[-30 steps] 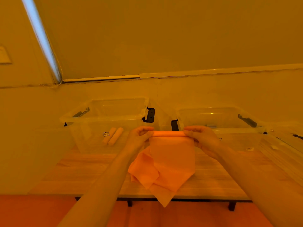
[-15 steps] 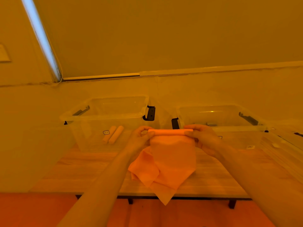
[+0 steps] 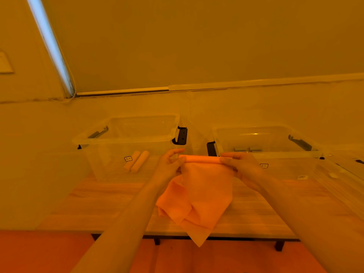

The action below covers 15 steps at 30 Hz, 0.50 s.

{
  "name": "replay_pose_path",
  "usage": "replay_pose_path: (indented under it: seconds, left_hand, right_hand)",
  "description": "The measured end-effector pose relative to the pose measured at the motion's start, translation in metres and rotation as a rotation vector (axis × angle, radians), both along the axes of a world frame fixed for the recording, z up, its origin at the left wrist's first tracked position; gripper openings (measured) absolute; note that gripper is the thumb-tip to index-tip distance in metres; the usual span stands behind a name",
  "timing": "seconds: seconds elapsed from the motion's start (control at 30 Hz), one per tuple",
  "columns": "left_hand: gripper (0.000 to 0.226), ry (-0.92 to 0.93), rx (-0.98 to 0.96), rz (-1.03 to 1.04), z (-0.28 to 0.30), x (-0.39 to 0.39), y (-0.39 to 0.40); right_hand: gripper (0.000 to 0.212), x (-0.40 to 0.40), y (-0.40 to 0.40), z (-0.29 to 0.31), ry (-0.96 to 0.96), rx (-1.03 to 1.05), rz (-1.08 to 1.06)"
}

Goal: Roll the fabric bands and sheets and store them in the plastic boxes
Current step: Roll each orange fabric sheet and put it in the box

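Both hands, left (image 3: 169,164) and right (image 3: 243,167), grip the rolled top edge of an orange sheet (image 3: 204,192) hanging above the table (image 3: 98,203), before two boxes (image 3: 126,141).

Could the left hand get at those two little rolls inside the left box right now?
Probably not at once. The left hand grips one end of the half-rolled orange sheet, so it is busy. Otherwise the way looks free: the left box has no lid on, and the two rolls lie uncovered on its floor.
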<state>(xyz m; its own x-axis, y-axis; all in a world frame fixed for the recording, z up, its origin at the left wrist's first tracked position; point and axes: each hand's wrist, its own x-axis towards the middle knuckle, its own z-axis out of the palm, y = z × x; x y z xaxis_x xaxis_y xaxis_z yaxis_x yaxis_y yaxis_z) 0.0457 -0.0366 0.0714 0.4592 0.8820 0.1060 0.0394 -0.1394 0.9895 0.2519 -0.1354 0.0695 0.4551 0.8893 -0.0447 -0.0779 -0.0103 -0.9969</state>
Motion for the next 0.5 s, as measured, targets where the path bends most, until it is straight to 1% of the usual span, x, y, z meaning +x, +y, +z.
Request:
replay_pose_path:
  seconds: [0.03,0.13,0.2,0.27,0.3,0.5]
  left_hand:
    - [0.028,0.004,-0.011,-0.004,0.0001,0.0001,-0.0003]
    - [0.028,0.047,-0.014,0.004,0.0014,0.0007,-0.001]
    - [0.02,0.048,-0.011,-0.002,0.0014,0.0009,-0.0005]
    - [0.009,0.026,-0.015,-0.007,0.002,0.0003,-0.0025]
    - [0.008,0.01,-0.02,-0.009,0.0025,0.0,-0.0038]
    - [0.019,0.021,-0.018,-0.001,-0.0004,0.0003,0.0005]
  right_hand:
    - [0.025,-0.0004,-0.0009,0.0011,0.029,-0.009,0.015]
    - [0.013,-0.0001,-0.0038,0.0024,0.076,-0.019,0.056]
    - [0.012,0.0,-0.0052,0.0019,0.057,-0.025,0.058]
    - [0.012,-0.0008,-0.0059,0.0012,0.045,-0.036,0.055]
    - [0.012,-0.0011,-0.0061,0.0013,0.046,-0.038,0.059]
    - [0.021,0.0002,-0.0044,0.0021,0.115,-0.006,0.062]
